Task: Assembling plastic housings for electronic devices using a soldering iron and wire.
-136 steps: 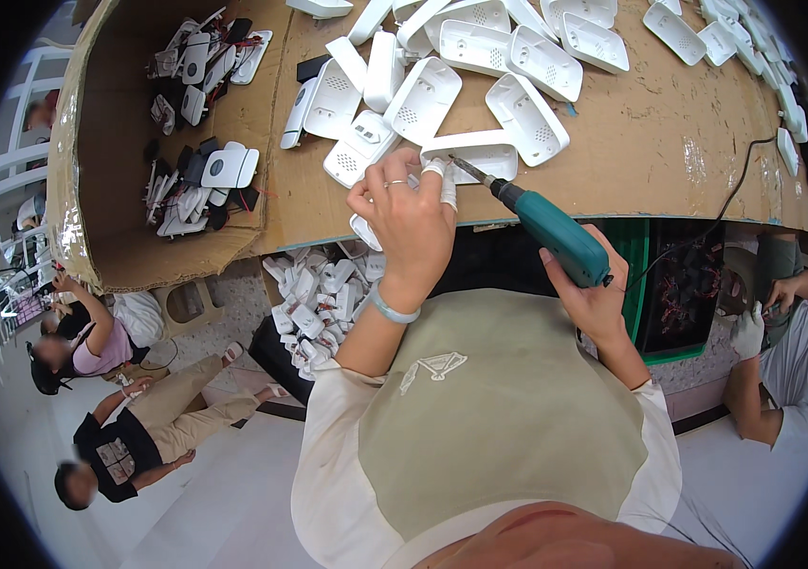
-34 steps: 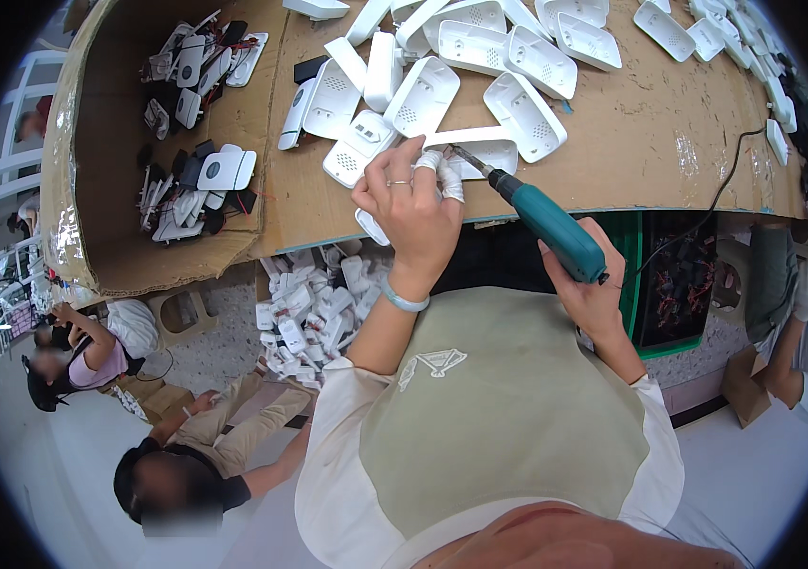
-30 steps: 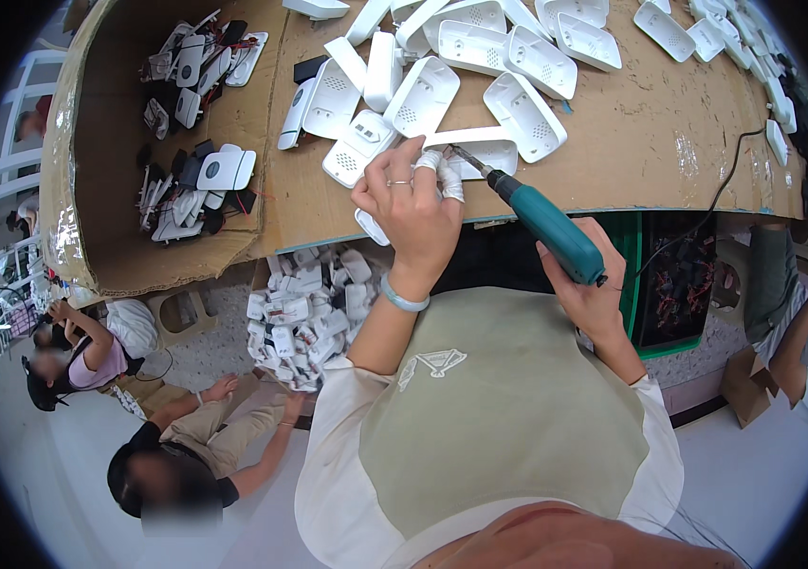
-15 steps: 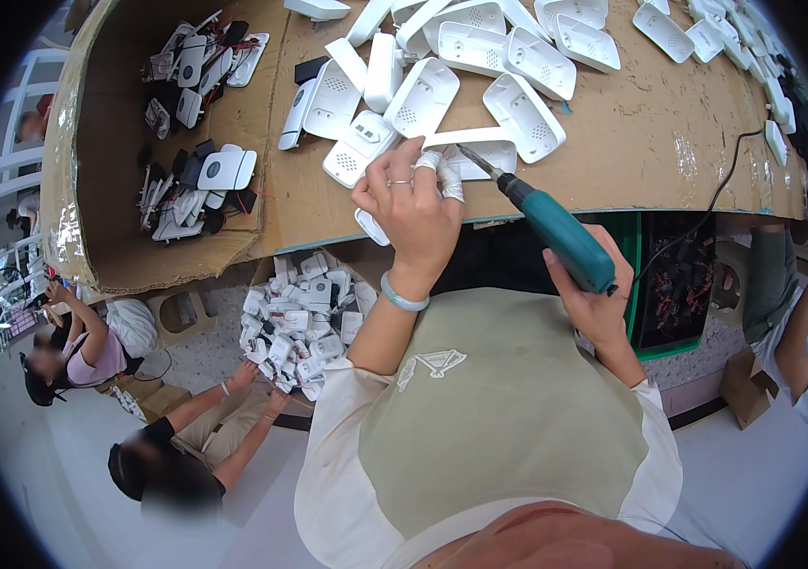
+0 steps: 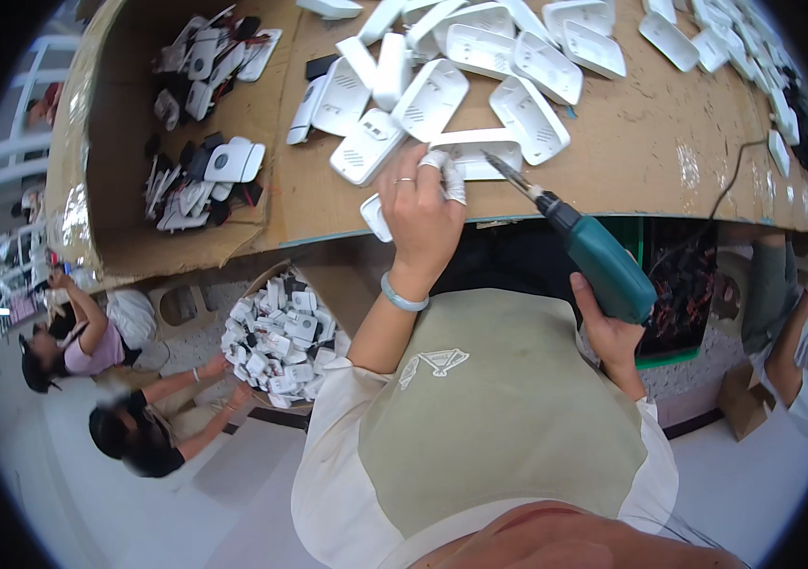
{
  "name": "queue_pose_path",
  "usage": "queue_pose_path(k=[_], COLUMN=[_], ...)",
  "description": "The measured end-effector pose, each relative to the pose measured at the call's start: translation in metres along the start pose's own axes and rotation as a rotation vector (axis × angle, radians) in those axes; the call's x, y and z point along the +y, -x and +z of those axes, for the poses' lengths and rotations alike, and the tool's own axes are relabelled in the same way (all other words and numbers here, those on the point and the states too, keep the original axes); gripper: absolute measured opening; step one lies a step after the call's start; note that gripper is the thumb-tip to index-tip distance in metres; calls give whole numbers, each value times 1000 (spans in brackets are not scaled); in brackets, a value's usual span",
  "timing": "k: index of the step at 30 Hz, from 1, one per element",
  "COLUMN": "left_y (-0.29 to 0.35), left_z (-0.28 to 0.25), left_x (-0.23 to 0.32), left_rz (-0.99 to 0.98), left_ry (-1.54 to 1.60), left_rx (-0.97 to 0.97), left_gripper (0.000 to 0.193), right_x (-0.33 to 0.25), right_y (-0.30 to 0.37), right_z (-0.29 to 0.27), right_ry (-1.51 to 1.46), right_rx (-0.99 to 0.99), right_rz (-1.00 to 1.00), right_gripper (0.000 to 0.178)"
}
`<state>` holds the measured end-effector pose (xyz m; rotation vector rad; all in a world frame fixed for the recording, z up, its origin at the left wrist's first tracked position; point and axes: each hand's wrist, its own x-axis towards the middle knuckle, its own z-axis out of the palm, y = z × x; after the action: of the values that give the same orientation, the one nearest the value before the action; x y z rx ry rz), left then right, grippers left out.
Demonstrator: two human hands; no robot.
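Note:
My right hand (image 5: 610,332) is wrapped round the handle of a green corded electric screwdriver (image 5: 603,256), whose bit points up and left, over the near edge of a white plastic housing (image 5: 480,150). My left hand (image 5: 420,211) grips that housing at its left end; white tape covers some of its fingertips. Whether the bit touches the housing, I cannot tell. Just left of my left hand, a small white cover (image 5: 376,218) lies at the table edge. A closed white housing with slots (image 5: 366,148) rests beyond my fingers.
Many open white housings (image 5: 431,100) cover the cardboard-topped table (image 5: 632,142). A cardboard box (image 5: 124,142) with wired white devices stands at left. The screwdriver's black cord (image 5: 738,180) runs right. Below left, a co-worker (image 5: 143,422) reaches to a box of white devices (image 5: 281,337).
My right hand has drawn the screwdriver right and slightly back, its bit moving right over the housing. My left hand stays nearly in place. The co-worker and the device-filled box have shifted left.

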<state>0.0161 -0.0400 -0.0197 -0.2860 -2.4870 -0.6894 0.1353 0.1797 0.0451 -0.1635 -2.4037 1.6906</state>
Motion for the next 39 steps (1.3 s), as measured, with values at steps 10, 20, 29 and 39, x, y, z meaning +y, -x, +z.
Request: queue_pose_path(k=[10, 20, 29, 39], left_y=[52, 314, 480, 409], left_z=[-94, -225, -437, 19], left_x=[-55, -286, -475, -233], left_rz=[-424, -1368, -1618, -1638], left_ry=[652, 422, -51, 774], left_rx=[248, 1263, 930, -194], left_gripper=[11, 9, 23, 24], right_x=[27, -21, -39, -35], right_y=[2, -15, -8, -45], right_z=[-5, 21, 62, 72], right_ry=[-14, 134, 494, 470], right_rx=[164, 39, -128, 77], right_rz=[-95, -248, -264, -373], right_gripper=[24, 28, 32, 31])
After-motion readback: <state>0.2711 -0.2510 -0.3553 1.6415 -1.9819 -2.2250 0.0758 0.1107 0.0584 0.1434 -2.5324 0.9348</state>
